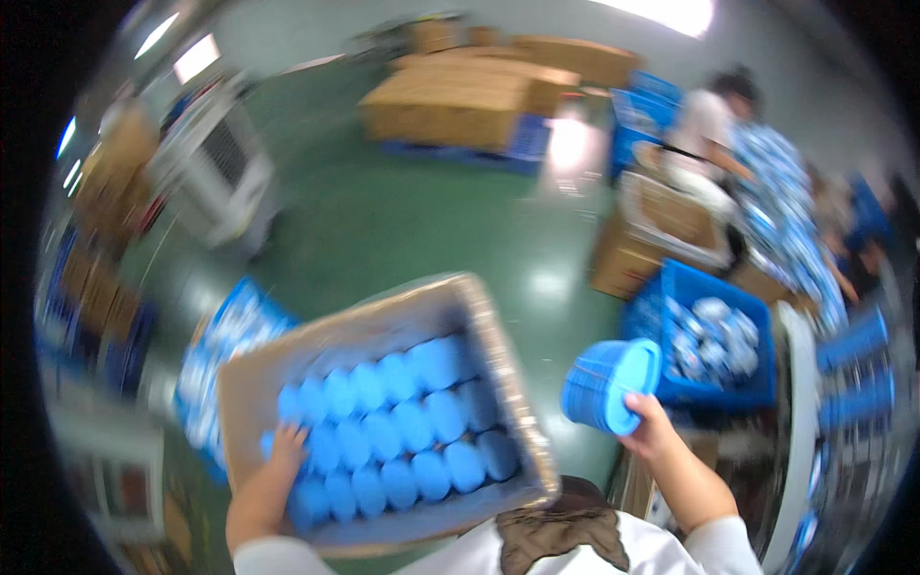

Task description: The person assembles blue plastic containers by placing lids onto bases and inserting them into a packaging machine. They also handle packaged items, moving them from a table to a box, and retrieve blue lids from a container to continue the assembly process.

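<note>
A cardboard box [484, 326] with a plastic liner stands open in front of me, tilted in view. Inside it, blue oval plastic pieces [380, 431] sit in several neat rows. My left hand [286, 448] reaches over the box's left side and touches the pieces at the row ends, fingers somewhat apart but blurred. To the right of the box, in the air, my right hand [648, 427] grips a stack of blue oval lids [604, 383] by its near edge, the thumb on the top one.
On the right stands a blue crate [671, 383] of wrapped items, beside an open carton [661, 225] and a seated person [704, 144]. A blue-and-white bag [235, 335] lies behind the box's left side. Large cartons [450, 101] rest on a pallet at the back, a white machine [216, 163] at left.
</note>
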Tool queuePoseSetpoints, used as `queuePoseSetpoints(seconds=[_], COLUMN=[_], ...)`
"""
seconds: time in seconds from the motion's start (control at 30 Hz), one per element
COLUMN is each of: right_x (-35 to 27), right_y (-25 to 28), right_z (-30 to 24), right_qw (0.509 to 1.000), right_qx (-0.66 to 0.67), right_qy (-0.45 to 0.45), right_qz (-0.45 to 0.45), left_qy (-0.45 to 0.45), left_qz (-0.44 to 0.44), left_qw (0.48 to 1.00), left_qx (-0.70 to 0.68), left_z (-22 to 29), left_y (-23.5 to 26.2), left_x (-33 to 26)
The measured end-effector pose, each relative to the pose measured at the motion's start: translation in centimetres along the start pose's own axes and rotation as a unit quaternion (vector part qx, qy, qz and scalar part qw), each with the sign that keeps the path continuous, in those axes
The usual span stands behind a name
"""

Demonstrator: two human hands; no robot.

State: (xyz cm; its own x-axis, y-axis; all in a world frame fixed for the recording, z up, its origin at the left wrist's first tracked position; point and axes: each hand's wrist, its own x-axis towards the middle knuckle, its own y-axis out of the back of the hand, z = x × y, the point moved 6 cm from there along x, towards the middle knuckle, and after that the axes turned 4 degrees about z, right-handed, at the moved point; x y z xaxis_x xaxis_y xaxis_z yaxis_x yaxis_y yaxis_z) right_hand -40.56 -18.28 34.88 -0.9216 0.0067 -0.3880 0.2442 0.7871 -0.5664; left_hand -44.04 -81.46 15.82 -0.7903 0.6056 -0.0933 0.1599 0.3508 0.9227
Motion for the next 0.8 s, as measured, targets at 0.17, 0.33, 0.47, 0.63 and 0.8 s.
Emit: queuePoseSetpoints(seconds=[0.17, 0.33, 0.47, 0.63, 0.8], right_x=[-4.3, -19.0, -30.2, -33.4, -32.8], right_y=[15.0, 34.6, 42.9, 53.3, 52.9], right_z=[-7.9, -16.4, -21.0, -21.8, -26.8], right_qw=[0.945, 0.656, 0.477, 0.448, 0.543], right_qx=[0.068, -0.125, -0.232, -0.426, -0.607], right_qy=[0.26, 0.45, 0.433, 0.309, 0.125], right_qz=[0.185, 0.593, 0.729, 0.722, 0.567], left_qy=[0.033, 0.209, 0.112, -0.083, -0.298], left_qz=[-0.332, -0.079, 0.009, -0.11, -0.303], left_qw=[0.943, 0.916, 0.734, 0.503, 0.546], left_qx=[-0.016, -0.332, -0.67, -0.853, -0.722], left_z=[-1.0, 2.4, 12.3, 30.3, 51.0], left_y=[6.6, 25.2, 37.3, 47.2, 53.8], left_x=[9.5, 20.2, 29.1, 38.6, 45.0])
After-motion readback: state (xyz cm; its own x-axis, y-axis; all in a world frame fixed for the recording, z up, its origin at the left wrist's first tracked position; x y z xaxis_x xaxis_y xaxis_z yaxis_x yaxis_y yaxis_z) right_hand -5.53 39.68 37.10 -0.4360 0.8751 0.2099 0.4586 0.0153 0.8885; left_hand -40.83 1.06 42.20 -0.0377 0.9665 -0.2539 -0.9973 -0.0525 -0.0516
